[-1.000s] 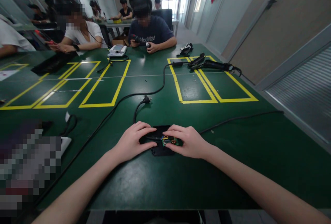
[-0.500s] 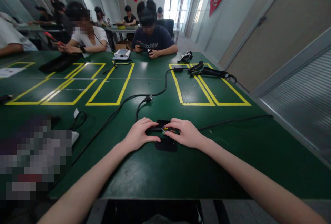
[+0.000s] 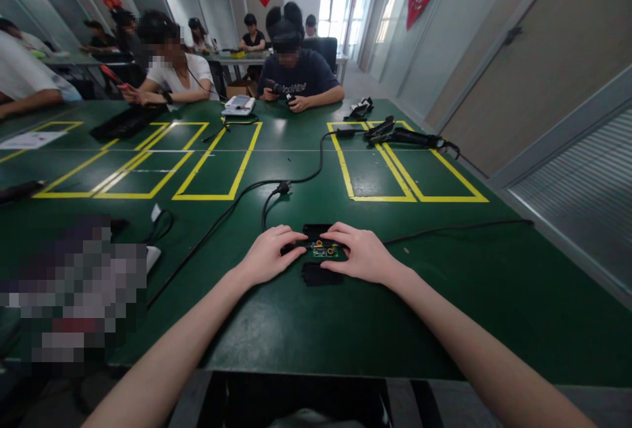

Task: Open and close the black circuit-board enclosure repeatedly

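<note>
A small green circuit board [image 3: 323,252] with copper coils and coloured wires lies between my hands. My left hand [image 3: 269,255] is closed round the black cable [image 3: 292,249] at the board's left end, thumb below and fingers above. My right hand [image 3: 364,251] curls about the board's right end, its thumb low and its fingers along the top. That hand hides the end of the board and any cable joint there. One black casing half [image 3: 316,231] sits beyond the board, and another black casing half [image 3: 322,274] lies on the near side.
A black power cord [image 3: 237,203] winds across the green table [image 3: 276,336], with a plug [image 3: 283,187] near my left hand. Yellow tape outlines [image 3: 382,199] mark the far part. A black tool [image 3: 412,138] rests at the far right. Several people sit opposite, one holding a dark device.
My right thumb and fingers have drawn back to the right, so more of the circuit board and its coils shows. My left hand stays at the cable. The view has shifted slightly.
</note>
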A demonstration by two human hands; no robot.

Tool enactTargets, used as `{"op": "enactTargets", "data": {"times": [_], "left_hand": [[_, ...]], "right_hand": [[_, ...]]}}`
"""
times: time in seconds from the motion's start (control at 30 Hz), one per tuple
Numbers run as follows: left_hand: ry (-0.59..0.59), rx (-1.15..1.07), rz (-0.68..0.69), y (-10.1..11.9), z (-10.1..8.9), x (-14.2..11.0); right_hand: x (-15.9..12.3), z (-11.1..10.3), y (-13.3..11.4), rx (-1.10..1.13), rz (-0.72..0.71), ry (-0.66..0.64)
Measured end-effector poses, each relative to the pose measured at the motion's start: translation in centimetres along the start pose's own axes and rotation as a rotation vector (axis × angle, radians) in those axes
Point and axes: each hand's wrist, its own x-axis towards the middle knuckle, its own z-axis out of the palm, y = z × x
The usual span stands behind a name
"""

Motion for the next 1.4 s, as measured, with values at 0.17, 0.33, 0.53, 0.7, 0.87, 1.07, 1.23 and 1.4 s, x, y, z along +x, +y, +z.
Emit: {"op": "enactTargets", "data": {"times": [0.17, 0.33, 0.53, 0.7, 0.87, 1.07, 1.23, 1.4], "left_hand": [[-0.026, 0.059, 0.007, 0.3, -0.1, -0.1], [-0.052, 0.106, 0.018, -0.4, -0.8, 0.0], [-0.007, 0.113, -0.008, -1.3, -1.5, 0.0], [0.022, 0.078, 0.019, -0.8, -1.1, 0.0], [0.023, 0.048, -0.013, -0.7, -1.0, 0.0], [0.021, 0.041, -0.036, -0.8, -0.9, 0.1], [0.008, 0.015, -0.066, -1.0, -0.9, 0.1], [0.009, -0.019, -0.080, -1.5, -1.0, 0.1]], "right_hand": [[0.2, 0.3, 0.4, 0.006, 0.010, 0.012], [0.3, 1.0, 0.3, 0.038, 0.028, 0.091], [0.5, 1.9, 0.5, 0.116, 0.006, 0.159], [1.0, 2.1, 1.1, 0.154, -0.022, 0.151], [1.6, 2.3, 1.2, 0.139, -0.061, 0.135], [1.8, 2.8, 0.7, 0.118, -0.047, 0.165], [1.4, 2.4, 0.8, 0.179, -0.061, 0.168], [0.7, 0.9, 2.0, 0.221, 0.005, 0.182]]}}
